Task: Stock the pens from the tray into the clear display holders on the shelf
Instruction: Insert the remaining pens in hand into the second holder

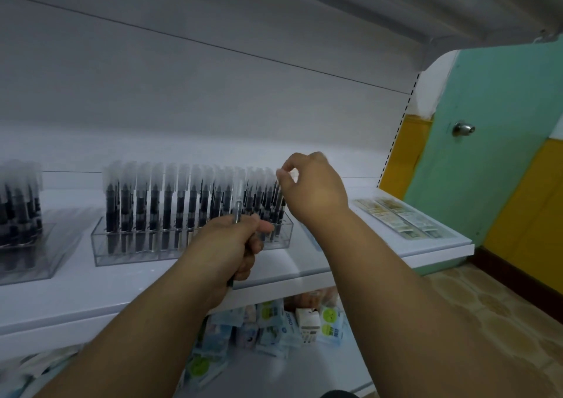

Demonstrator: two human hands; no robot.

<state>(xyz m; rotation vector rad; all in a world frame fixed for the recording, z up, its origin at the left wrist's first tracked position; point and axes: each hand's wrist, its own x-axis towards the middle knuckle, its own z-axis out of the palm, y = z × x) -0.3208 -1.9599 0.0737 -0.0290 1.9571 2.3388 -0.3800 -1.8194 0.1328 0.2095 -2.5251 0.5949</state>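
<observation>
— What is the left hand (227, 242) doing?

— It is curled round a bunch of pens (237, 211); a clear cap sticks up above the fist and a dark tip shows below it. How many it holds I cannot tell.

— And the right hand (310, 184)?

— It is up and to the right of the left one, thumb and forefinger pinched on the top of a pen (278, 202) standing at the right end of the clear display holder (128, 253). The other fingers are loosely curled.

— Where is that holder relative to the hands?

— Just beyond the left hand, running off to its left, on the white shelf (350, 260). It is packed with upright dark pens with frosted caps, row after row. The picture is blurred there, so the single slots do not show.

— Anything further out?

— A second holder (21, 245), also full, well to the left of the left hand. To the right of the right hand, flat packets (399, 218) lie on the shelf. Below the left forearm, on the lower shelf, there is a heap of small packages (274, 321).
</observation>
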